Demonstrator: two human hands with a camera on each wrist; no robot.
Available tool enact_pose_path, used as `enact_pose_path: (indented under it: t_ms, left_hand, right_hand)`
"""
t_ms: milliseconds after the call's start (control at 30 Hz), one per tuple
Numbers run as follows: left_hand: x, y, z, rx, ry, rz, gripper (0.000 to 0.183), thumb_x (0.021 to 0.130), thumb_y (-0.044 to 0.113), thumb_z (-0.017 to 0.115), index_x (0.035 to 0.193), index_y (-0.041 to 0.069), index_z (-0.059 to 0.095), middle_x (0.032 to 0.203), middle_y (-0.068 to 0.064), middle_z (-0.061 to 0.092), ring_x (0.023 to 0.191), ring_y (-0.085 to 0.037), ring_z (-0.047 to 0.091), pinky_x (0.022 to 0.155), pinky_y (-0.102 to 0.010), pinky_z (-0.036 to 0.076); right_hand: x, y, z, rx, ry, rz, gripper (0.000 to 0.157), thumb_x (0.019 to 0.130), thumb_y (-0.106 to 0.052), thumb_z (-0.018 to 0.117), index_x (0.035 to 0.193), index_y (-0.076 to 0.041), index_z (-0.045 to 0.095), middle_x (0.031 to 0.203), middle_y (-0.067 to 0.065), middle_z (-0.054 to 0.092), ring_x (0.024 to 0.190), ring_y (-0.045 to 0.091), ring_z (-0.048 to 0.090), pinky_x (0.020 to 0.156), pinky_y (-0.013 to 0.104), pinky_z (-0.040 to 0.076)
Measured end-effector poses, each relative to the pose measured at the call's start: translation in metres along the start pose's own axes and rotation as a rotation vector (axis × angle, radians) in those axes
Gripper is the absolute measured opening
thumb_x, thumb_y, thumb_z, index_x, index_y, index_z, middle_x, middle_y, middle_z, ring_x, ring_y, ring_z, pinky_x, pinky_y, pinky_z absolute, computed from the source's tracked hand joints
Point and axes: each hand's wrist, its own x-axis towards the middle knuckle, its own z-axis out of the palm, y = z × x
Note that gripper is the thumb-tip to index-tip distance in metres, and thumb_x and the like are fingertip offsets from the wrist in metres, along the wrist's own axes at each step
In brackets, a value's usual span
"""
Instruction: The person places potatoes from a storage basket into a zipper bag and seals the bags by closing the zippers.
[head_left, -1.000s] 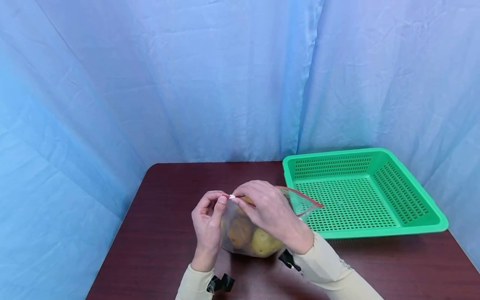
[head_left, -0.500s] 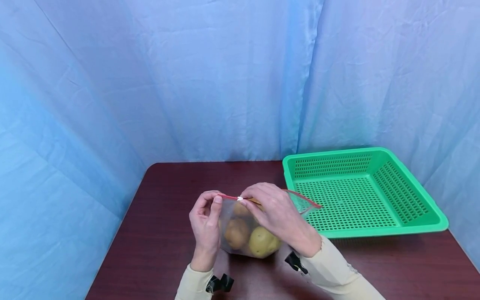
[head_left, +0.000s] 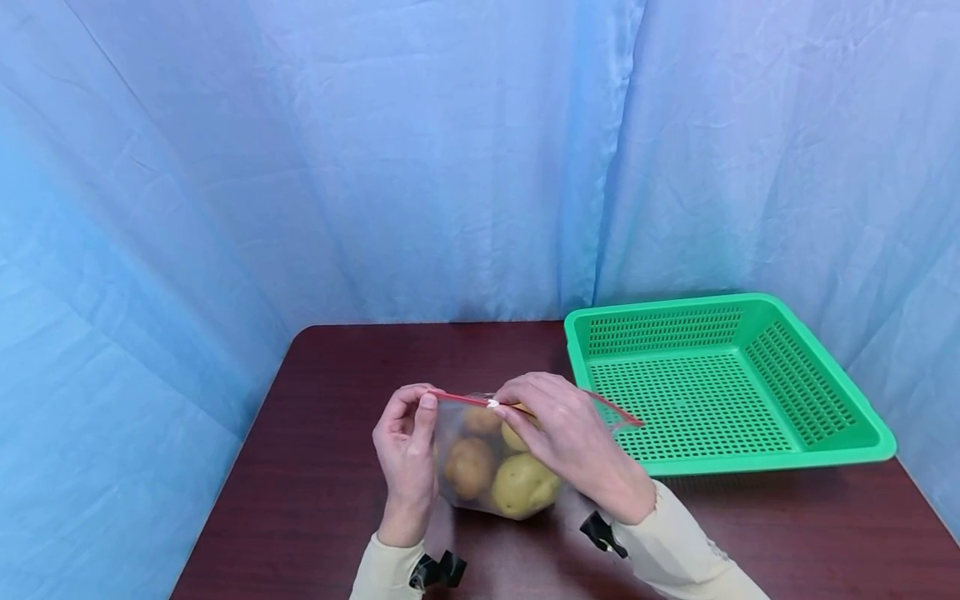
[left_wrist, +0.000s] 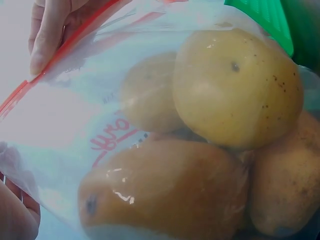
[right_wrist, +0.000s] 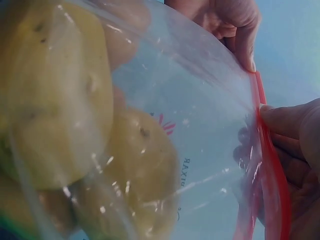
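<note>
A clear zip bag (head_left: 467, 433) with a red zip strip (head_left: 457, 397) stands on the table and holds several yellow and brown potatoes (head_left: 525, 486). The left hand (head_left: 407, 450) pinches the strip's left end between thumb and fingers. On the same strip, the right hand (head_left: 570, 437) pinches at the white slider (head_left: 492, 404). Right of the slider the strip's two red edges spread apart. The right wrist view shows the potatoes (right_wrist: 55, 100) through the plastic, with both hands at the red strip (right_wrist: 260, 100). Printed lettering shows on the bag in both wrist views.
A green perforated basket (head_left: 840, 460) sits on the dark red table (head_left: 352, 367) at the right, just beyond the bag's right corner. Blue curtains (head_left: 450, 167) hang behind the table and at its sides.
The right hand has moved rightward along the strip together with the white slider. The left hand has shifted slightly left, and more red strip shows between the hands.
</note>
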Motion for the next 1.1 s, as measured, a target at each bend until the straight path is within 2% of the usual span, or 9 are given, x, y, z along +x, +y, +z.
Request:
enact_pose_path:
  t_ms: [267, 500, 767, 967, 1100]
  left_hand:
    - [0.001, 0.0, -0.001, -0.012, 0.006, 0.002, 0.009, 0.098, -0.003, 0.064, 0.092, -0.009, 0.061, 0.094, 0.0, 0.07, 0.089, -0.012, 0.064, 0.078, -0.021, 0.051]
    - [0.0, 0.001, -0.002, 0.008, 0.013, -0.002, 0.013, 0.098, -0.004, 0.063, 0.093, -0.014, 0.057, 0.094, 0.001, 0.07, 0.089, -0.011, 0.064, 0.077, -0.021, 0.05]
    - [0.0, 0.0, -0.003, 0.02, 0.017, 0.002, 0.018, 0.099, -0.005, 0.062, 0.094, -0.02, 0.054, 0.094, 0.0, 0.07, 0.089, -0.011, 0.064, 0.077, -0.021, 0.05]
    - [0.0, 0.0, -0.003, 0.021, 0.014, 0.004, 0.016, 0.099, -0.007, 0.061, 0.094, -0.02, 0.054, 0.094, 0.0, 0.07, 0.088, -0.011, 0.063, 0.076, -0.021, 0.049]
    - [0.0, 0.001, -0.003, 0.026, 0.011, -0.009, 0.012, 0.099, -0.006, 0.061, 0.094, -0.016, 0.057, 0.094, 0.0, 0.07, 0.089, -0.011, 0.064, 0.078, -0.022, 0.05]
  right_hand:
    - [-0.005, 0.003, -0.003, 0.008, 0.007, -0.009, 0.006, 0.096, -0.016, 0.074, 0.1, -0.011, 0.073, 0.098, -0.003, 0.072, 0.096, 0.017, 0.068, 0.085, 0.033, 0.054]
    - [-0.01, 0.002, -0.006, 0.002, -0.005, 0.016, 0.006, 0.099, -0.018, 0.071, 0.102, -0.013, 0.073, 0.1, -0.004, 0.072, 0.099, 0.016, 0.068, 0.089, 0.033, 0.053]
    - [-0.013, 0.004, -0.006, -0.016, 0.009, 0.006, 0.009, 0.1, -0.021, 0.07, 0.101, -0.012, 0.073, 0.101, -0.003, 0.072, 0.099, 0.016, 0.068, 0.088, 0.033, 0.053]
    - [-0.015, 0.005, -0.007, -0.02, 0.011, 0.002, 0.014, 0.103, -0.024, 0.067, 0.101, -0.012, 0.073, 0.101, -0.003, 0.072, 0.099, 0.016, 0.068, 0.089, 0.033, 0.053]
    - [-0.015, 0.006, -0.007, -0.022, -0.001, 0.01, 0.01, 0.101, -0.021, 0.07, 0.1, -0.011, 0.073, 0.098, -0.003, 0.072, 0.097, 0.016, 0.068, 0.086, 0.033, 0.054]
